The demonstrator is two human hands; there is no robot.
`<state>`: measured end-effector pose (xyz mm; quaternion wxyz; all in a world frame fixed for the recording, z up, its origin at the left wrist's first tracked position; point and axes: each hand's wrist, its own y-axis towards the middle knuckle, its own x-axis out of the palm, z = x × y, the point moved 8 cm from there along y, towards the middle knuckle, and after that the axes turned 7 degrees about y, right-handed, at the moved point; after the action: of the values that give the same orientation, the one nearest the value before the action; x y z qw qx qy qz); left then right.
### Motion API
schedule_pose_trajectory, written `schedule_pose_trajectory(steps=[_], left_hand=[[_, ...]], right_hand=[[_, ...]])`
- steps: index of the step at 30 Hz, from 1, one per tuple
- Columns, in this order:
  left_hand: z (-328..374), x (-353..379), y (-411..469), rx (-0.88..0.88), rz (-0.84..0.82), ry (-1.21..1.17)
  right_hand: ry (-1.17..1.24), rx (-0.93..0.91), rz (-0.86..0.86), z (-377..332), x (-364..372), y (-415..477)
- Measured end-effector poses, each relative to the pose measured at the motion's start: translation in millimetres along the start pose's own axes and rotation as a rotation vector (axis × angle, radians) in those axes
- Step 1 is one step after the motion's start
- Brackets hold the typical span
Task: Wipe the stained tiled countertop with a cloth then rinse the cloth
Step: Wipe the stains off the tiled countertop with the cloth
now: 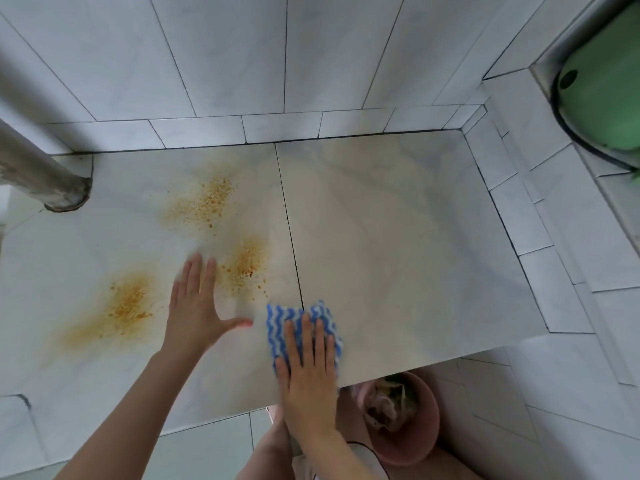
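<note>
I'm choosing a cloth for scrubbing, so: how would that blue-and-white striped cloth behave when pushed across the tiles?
The blue-and-white cloth looks thin and floppy: it lies bunched under the flat right hand, so it would probably crumple rather than slide as one sheet. It seems light. On the glossy countertop it likely glides easily, needing palm pressure.

A home kitchen — tiled countertop [398, 237] and walls (sink [540, 69] alongside).
</note>
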<state>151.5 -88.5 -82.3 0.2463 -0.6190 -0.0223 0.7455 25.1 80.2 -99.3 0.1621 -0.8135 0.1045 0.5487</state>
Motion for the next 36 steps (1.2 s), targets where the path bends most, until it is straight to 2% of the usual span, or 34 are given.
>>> schedule_pose_trajectory(steps=[3,5,11,15,17,21,23,25,28,30,34,36], left_hand=[[1,-1,0,-0.005,-0.002,0.005],[2,-2,0,-0.007,-0.005,-0.003],[2,-3,0,-0.003,0.0,0.0],[1,-2,1,0.003,-0.006,-0.006],[1,-1,0,0.006,-0.002,-0.016],[0,-1,1,0.005,0.0,-0.01],[0,-1,1,0.0,0.004,-0.008],[0,-2,1,-0.006,0.005,-0.014],[1,-3,1,-0.007,-0.002,-0.024],[1,-2,0,-0.002,-0.004,-0.025],[0,-1,0,0.004,-0.004,-0.023],[1,-2,0,0.007,-0.003,-0.023]], right_hand=[[-0.012,-0.114,-0.02,8,-4,5],[-0.008,-0.102,0.006,37,-14,12],[-0.148,0.243,0.104,181,-57,32],[0.004,0.564,0.225,199,-68,36],[0.012,0.502,0.234,166,-62,45],[-0.017,0.119,0.103,67,-31,58],[-0.014,-0.004,0.075,28,-21,57],[-0.036,-0.087,0.043,9,-13,54],[-0.021,-0.194,-0.02,18,-13,61],[-0.009,-0.189,-0.019,44,-21,83],[-0.033,0.105,0.078,116,-51,150],[-0.059,0.204,0.064,129,-62,174]])
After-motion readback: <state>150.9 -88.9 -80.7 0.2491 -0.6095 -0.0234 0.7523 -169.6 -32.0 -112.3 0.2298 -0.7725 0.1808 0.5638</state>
